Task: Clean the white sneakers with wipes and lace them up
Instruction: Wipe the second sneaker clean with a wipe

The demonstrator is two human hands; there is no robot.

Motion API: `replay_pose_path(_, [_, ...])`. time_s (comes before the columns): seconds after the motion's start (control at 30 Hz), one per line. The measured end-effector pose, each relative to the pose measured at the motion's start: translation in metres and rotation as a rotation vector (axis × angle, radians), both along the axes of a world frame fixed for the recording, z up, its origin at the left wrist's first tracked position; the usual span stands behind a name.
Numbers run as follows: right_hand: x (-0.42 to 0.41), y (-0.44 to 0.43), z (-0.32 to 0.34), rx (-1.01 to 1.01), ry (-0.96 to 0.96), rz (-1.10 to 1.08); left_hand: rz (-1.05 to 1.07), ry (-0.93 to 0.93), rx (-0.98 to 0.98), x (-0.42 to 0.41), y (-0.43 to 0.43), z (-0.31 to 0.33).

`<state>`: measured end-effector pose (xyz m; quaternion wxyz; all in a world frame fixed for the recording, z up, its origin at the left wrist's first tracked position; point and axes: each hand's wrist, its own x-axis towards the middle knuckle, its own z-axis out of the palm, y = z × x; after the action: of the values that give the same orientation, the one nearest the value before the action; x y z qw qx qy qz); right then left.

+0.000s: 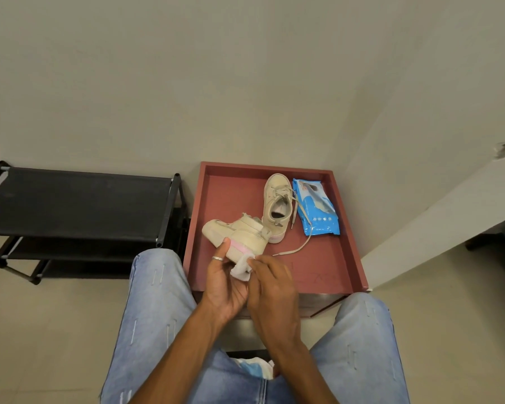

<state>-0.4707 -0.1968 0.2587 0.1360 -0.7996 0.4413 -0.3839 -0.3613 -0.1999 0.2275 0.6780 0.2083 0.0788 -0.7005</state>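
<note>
Left hand (225, 277): curled round the sole of one sneaker, thumb on its pink-trimmed heel.
Right hand (271, 284): pinches a white wipe (241, 269) against that heel.
Held sneaker (236, 233): on its side above the red table (318, 269), near edge.
Second sneaker (277, 205): upright on the table, loose lace (301, 246) trailing.
Wipes pack (315, 207): blue, just beside it.
Shoe rack (76, 202): black, left of the table.

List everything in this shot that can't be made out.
1. Heel end of the held sneaker: head view, covered by the wipe, the left hand and the right hand.
2. Its lacing: head view, the top faces away.
3. Print on the wipe pack: too small.
4. Lower shelves of the shoe rack: shadowed under the top shelf.
5. Blue-white item in the lap: partly hidden by the forearms.
</note>
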Motion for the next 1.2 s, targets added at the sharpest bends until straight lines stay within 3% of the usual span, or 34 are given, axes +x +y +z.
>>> replay_pose_path(0.33, [0.022,0.0,0.009,-0.008,0.094,0.031,-0.032,-0.122,0.22,-0.003,0.006,-0.003])
replay_pose_path(0.43, [0.026,0.001,0.004,0.019,0.155,0.062,-0.015,0.047,0.168,-0.004,0.004,-0.003])
replay_pose_path(0.53, [0.018,0.007,0.003,-0.039,0.19,0.071,-0.051,-0.121,0.211,-0.005,0.006,-0.001])
replay_pose_path(0.9, [-0.004,-0.006,0.002,0.109,-0.056,-0.099,-0.056,-0.015,0.106,-0.011,0.002,0.008])
replay_pose_path(1.03, [0.006,-0.007,0.008,0.051,-0.002,-0.094,-0.116,0.046,0.044,-0.004,0.003,-0.008])
replay_pose_path(1.2, [0.013,0.014,-0.002,-0.079,0.078,0.027,-0.07,0.014,0.099,-0.001,0.007,-0.007])
